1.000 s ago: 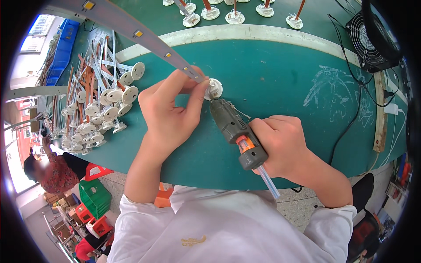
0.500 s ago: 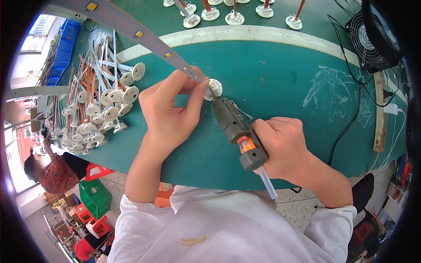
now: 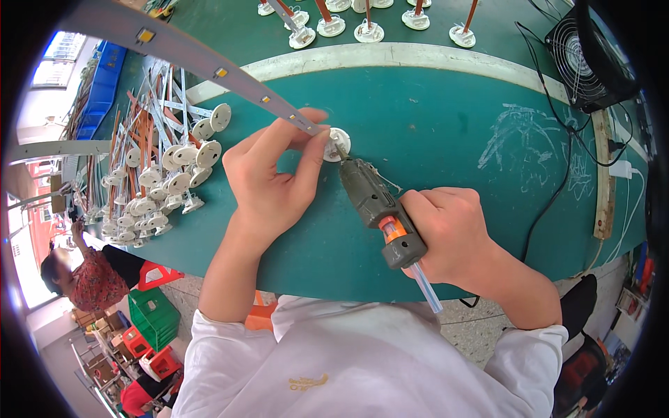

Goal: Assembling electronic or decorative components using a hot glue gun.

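Observation:
Between thumb and fingers, my left hand (image 3: 273, 166) pinches the lower end of a long LED strip (image 3: 221, 72), which slants up to the far left. Under that end lies a round white cap (image 3: 339, 143) on the table; the fingers partly cover where strip and cap come together. My right hand (image 3: 449, 237) is wrapped round a dark hot glue gun (image 3: 373, 198). Its nozzle points at the cap, right by the strip's end, and a clear glue stick (image 3: 425, 287) protrudes from its rear. Whether fresh glue is coming out is too small to tell.
Many strips with white round caps (image 3: 182, 155) are heaped at the left. Beyond a pale curved edging (image 3: 418, 52), several capped strips (image 3: 369, 31) stand upright. A black fan (image 3: 582, 63) with trailing cables is at the far right. Other people sit at the left.
Both hands keep nearly the same pose, with the glue gun's nozzle still at the cap. The whole view has shifted very slightly.

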`<state>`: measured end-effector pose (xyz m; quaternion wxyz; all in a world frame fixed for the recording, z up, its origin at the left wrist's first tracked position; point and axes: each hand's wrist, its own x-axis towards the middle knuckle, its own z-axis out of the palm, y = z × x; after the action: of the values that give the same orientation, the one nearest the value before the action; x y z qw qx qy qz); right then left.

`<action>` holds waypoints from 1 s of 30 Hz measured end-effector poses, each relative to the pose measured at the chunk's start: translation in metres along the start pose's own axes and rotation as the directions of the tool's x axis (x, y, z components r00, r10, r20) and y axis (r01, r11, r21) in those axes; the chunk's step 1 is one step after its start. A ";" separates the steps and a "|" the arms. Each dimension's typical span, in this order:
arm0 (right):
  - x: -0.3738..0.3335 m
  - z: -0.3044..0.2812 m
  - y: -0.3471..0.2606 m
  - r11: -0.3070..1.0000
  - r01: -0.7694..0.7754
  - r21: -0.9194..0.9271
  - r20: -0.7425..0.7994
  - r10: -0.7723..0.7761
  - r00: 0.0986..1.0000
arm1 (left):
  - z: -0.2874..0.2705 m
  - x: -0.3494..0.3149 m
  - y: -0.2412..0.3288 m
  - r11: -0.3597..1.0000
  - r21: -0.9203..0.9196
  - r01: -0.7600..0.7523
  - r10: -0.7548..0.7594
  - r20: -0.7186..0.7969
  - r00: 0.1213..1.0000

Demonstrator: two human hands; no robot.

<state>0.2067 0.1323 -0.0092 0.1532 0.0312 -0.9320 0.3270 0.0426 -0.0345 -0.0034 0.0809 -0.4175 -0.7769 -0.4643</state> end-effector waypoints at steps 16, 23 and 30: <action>-0.002 -0.004 0.004 0.999 -0.027 0.035 0.018 0.027 0.999 | 0.000 -0.001 -0.006 0.998 -0.043 -0.053 0.053 -0.002 0.999; -0.002 -0.006 0.004 0.999 -0.035 0.031 0.025 0.035 0.999 | -0.003 -0.001 -0.005 0.966 -0.217 0.141 -0.145 -0.003 0.989; -0.003 -0.004 0.005 0.999 -0.014 0.030 0.010 0.014 1.000 | -0.002 0.000 -0.005 0.940 -0.273 0.206 -0.220 -0.023 0.975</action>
<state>0.2096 0.1384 -0.0098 0.1461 0.0286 -0.9278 0.3420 0.0385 -0.0376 -0.0053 -0.0065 -0.3256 -0.7449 -0.5823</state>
